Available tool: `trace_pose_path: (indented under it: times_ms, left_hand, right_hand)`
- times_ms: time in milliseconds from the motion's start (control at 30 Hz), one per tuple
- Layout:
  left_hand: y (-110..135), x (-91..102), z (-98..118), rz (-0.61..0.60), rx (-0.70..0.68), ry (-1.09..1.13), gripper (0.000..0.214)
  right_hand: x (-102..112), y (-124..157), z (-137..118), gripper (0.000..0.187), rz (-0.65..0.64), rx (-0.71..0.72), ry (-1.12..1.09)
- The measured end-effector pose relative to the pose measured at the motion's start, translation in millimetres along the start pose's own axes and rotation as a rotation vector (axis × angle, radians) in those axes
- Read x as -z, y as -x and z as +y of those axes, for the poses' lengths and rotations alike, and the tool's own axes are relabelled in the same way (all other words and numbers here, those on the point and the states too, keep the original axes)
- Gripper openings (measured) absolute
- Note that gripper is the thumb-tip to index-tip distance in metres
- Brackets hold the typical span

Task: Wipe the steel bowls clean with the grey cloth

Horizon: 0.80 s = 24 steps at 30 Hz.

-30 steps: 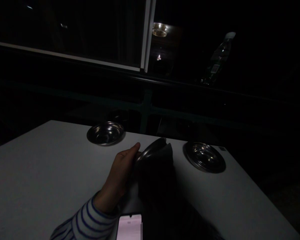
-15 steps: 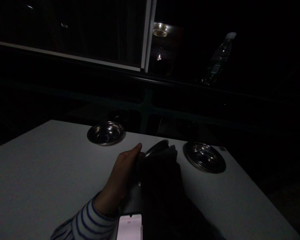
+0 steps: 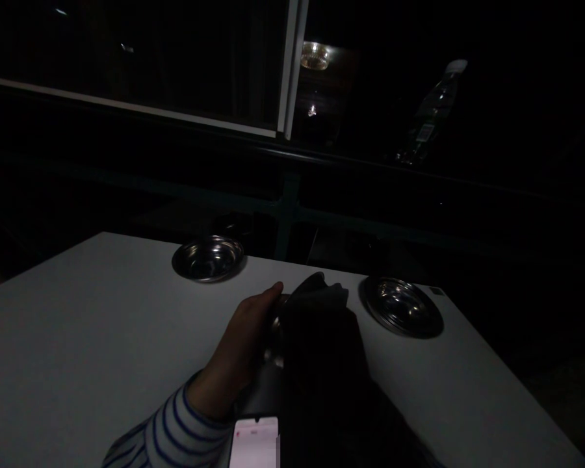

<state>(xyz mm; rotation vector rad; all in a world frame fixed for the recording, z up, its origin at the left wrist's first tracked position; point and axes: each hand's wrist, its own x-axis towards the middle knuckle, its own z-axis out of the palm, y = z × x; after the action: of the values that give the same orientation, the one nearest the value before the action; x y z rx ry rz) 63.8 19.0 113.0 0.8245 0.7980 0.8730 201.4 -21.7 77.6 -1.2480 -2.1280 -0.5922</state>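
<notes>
The scene is very dark. My left hand (image 3: 241, 348), in a striped sleeve, grips the rim of a tilted steel bowl (image 3: 277, 322) over the white table (image 3: 78, 338). A dark cloth (image 3: 322, 344) covers most of that bowl from the right. My right hand is hidden under the dark cloth or in shadow; I cannot make it out. A second steel bowl (image 3: 208, 258) sits at the table's far edge on the left. Another steel dish (image 3: 400, 306) lies at the far right.
A lit phone screen (image 3: 253, 443) lies at the bottom edge near my left wrist. Beyond the table are a dark window with a white frame (image 3: 288, 71), a reflected lamp (image 3: 314, 56) and a plastic bottle (image 3: 431, 110) on a ledge.
The dark cloth has shifted a little to the right and up over the tilted bowl. My left hand keeps its grip and has barely moved.
</notes>
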Motion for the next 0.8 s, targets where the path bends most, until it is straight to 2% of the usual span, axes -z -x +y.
trace_pose_path:
  times_ms: [133,300,433,600,700,800]
  left_hand:
    - [0,-1.8,-2,-0.015,0.012,0.002,0.035]
    - [0,-1.1,2,0.073,0.009,0.046,0.032]
    - [1,-1.4,4,0.063,0.001,0.070,0.028]
    - [2,-2.9,-1,0.044,0.015,0.107,0.025]
    - [1,-2.4,-1,0.038,-0.007,0.118,0.021]
    - [0,-1.5,2,0.043,-0.014,0.134,0.021]
  right_hand:
    - [-4,4,7,0.039,0.045,-0.046,0.037]
    - [-17,14,-9,0.030,0.037,0.098,0.027]
    - [-12,9,-7,0.031,0.024,0.107,0.020]
    - [-4,4,1,0.038,0.005,0.003,0.027]
    - [-5,5,-7,0.028,0.017,0.048,-0.014]
    - [-7,6,-15,0.027,0.002,0.100,-0.039]
